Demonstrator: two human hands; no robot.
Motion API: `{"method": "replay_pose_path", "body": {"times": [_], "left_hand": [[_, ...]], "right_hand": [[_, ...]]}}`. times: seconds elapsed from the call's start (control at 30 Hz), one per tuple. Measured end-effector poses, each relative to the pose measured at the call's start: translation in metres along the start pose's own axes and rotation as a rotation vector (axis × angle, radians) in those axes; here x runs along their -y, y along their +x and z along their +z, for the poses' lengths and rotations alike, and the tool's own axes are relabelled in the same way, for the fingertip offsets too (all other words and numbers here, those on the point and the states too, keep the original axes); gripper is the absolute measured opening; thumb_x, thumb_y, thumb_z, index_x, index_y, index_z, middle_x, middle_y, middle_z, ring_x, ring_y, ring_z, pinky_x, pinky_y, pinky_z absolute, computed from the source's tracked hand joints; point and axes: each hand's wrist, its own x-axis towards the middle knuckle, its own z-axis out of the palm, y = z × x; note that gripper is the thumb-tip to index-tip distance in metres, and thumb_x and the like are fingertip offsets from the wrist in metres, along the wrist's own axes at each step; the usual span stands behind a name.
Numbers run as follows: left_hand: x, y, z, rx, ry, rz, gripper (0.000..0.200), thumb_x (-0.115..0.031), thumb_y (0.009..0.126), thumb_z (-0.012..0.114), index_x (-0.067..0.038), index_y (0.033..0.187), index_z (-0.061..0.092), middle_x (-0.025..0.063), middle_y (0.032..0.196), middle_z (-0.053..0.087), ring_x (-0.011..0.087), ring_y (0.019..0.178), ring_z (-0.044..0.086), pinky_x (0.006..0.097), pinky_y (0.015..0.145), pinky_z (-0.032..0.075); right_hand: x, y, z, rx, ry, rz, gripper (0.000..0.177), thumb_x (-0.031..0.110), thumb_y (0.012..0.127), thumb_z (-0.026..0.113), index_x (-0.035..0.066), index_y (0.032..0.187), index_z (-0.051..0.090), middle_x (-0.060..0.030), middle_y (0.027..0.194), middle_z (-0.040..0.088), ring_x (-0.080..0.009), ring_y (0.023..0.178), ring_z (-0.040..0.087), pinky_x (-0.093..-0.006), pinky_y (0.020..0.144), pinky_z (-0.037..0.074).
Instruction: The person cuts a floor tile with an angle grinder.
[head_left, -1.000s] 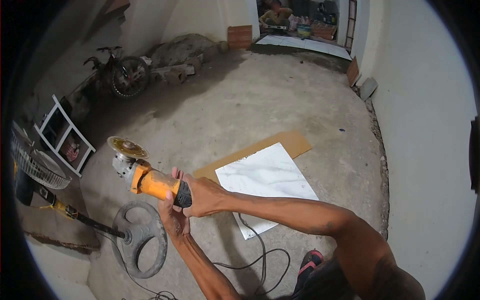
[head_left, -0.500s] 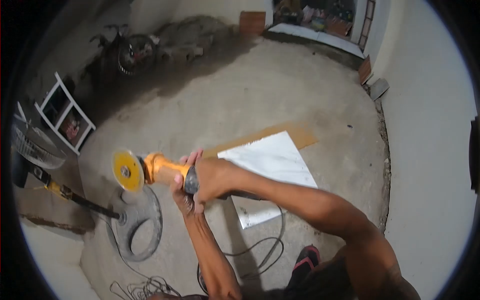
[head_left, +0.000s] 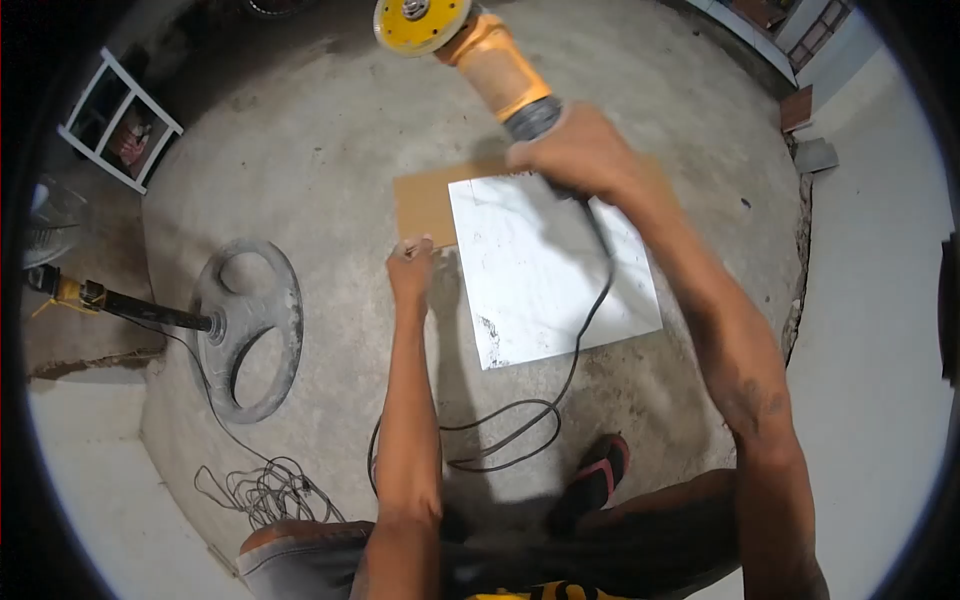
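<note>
My right hand (head_left: 585,150) is wrapped round the dark grip of an orange angle grinder (head_left: 500,75), lifted above the floor. A yellow cutting disc (head_left: 422,22) at the grinder's head faces the far side, partly cut off by the top of the view. The grinder's black cord (head_left: 600,285) hangs over a white tile (head_left: 550,270), which lies on a brown cardboard sheet (head_left: 425,205). My left hand (head_left: 410,262) is closed, fingers curled, and overlaps the cardboard's near left edge. I cannot tell what, if anything, is in its fingers.
Left of the tile lies a grey round base (head_left: 290,300) with a black pole (head_left: 165,307). A tangled cable (head_left: 265,490) rests at lower left, a white frame (head_left: 115,125) farther back. My sandalled foot (head_left: 600,470) is near the tile, and a wall (head_left: 870,330) runs along the right.
The left hand has let go of the grinder and moved down toward the cardboard edge. My right hand has swung the grinder forward and right. The view has tilted down.
</note>
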Motion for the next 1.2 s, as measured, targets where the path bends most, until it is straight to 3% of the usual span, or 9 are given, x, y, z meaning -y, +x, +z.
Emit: {"method": "replay_pose_path", "body": {"times": [0.13,0.2,0.4,0.53,0.63,0.77,1.03,1.07,1.2], "left_hand": [[0.035,0.037,0.041,-0.013,0.505,0.144,0.036,-0.026,0.081,0.072,0.002,0.101,0.064,0.0214,0.102,0.067,0.035,0.09,0.064,0.0425,0.08,0.051],[0.032,0.059,0.055,0.015,0.766,0.501,0.043,-0.03,0.08,0.073,-0.001,0.11,0.062,0.0211,0.125,0.058,0.037,0.109,0.057,0.0455,0.091,0.047],[-0.008,0.156,0.104,0.494,1.124,0.608,0.082,-0.049,0.076,0.074,-0.005,0.138,0.044,0.0167,0.151,0.032,0.0331,0.139,0.032,0.0502,0.109,0.033],[-0.006,0.198,0.119,0.632,1.201,0.433,0.118,-0.065,0.059,0.079,-0.006,0.148,0.029,0.0147,0.155,0.022,0.0312,0.144,0.022,0.0523,0.115,0.024],[-0.014,0.216,0.128,0.725,1.305,0.315,0.123,-0.067,0.055,0.08,-0.006,0.148,0.028,0.0153,0.155,0.023,0.0309,0.144,0.022,0.0539,0.115,0.021],[-0.05,0.215,0.14,0.829,1.502,0.266,0.135,-0.069,0.044,0.083,-0.006,0.149,0.026,0.0195,0.149,0.029,0.0353,0.138,0.031,0.0536,0.108,0.03],[-0.06,0.234,0.14,0.913,1.493,0.287,0.122,-0.064,0.039,0.086,-0.003,0.136,0.044,0.018,0.127,0.057,0.0349,0.121,0.052,0.053,0.1,0.038],[-0.074,0.237,0.14,1.047,1.449,0.229,0.111,-0.06,0.042,0.087,0.004,0.126,0.052,0.0192,0.112,0.064,0.0345,0.106,0.061,0.0451,0.093,0.047],[-0.111,0.23,0.132,1.048,1.398,0.082,0.087,-0.043,0.047,0.091,0.009,0.111,0.064,0.0213,0.108,0.067,0.0339,0.103,0.063,0.0383,0.087,0.05]], "right_hand": [[-0.029,0.008,-0.02,-0.086,-0.027,0.025,0.032,0.019,0.066,0.077,-0.007,0.08,0.066,-0.0108,0.064,0.064,-0.0145,0.052,0.061,-0.0269,0.044,0.047],[-0.028,0.005,-0.032,-0.094,-0.035,0.052,0.031,0.019,0.066,0.076,-0.006,0.081,0.066,-0.0105,0.064,0.063,-0.0137,0.051,0.059,-0.026,0.043,0.046],[-0.057,0.007,-0.062,-0.213,-0.241,0.067,0.031,0.021,0.061,0.074,-0.003,0.078,0.065,-0.0103,0.065,0.062,-0.0154,0.05,0.058,-0.0284,0.046,0.044],[-0.066,-0.017,-0.083,-0.186,-0.195,0.206,0.032,0.022,0.064,0.075,-0.001,0.083,0.064,-0.0086,0.068,0.063,-0.0165,0.058,0.06,-0.0296,0.053,0.048],[-0.084,-0.047,-0.102,-0.166,-0.31,0.285,0.034,0.021,0.065,0.076,0.001,0.09,0.063,-0.0069,0.072,0.064,-0.0163,0.062,0.061,-0.0304,0.057,0.05],[-0.107,-0.111,-0.105,-0.171,-0.339,0.632,0.044,0.015,0.066,0.078,0.002,0.104,0.059,-0.0076,0.081,0.065,-0.017,0.069,0.062,-0.033,0.066,0.052],[-0.16,-0.228,-0.089,-0.29,-0.25,0.959,0.053,0.007,0.064,0.078,-0.002,0.11,0.054,-0.0101,0.085,0.063,-0.017,0.07,0.062,-0.0327,0.063,0.053],[-0.161,-0.237,-0.088,-0.315,-0.221,0.99,0.053,0.007,0.064,0.078,-0.002,0.11,0.053,-0.0096,0.085,0.063,-0.017,0.07,0.062,-0.0326,0.063,0.052],[-0.169,-0.278,-0.088,-0.408,-0.157,0.943,0.051,0.004,0.063,0.076,-0.003,0.108,0.052,-0.0073,0.082,0.06,-0.0166,0.069,0.061,-0.0314,0.062,0.051]]}}
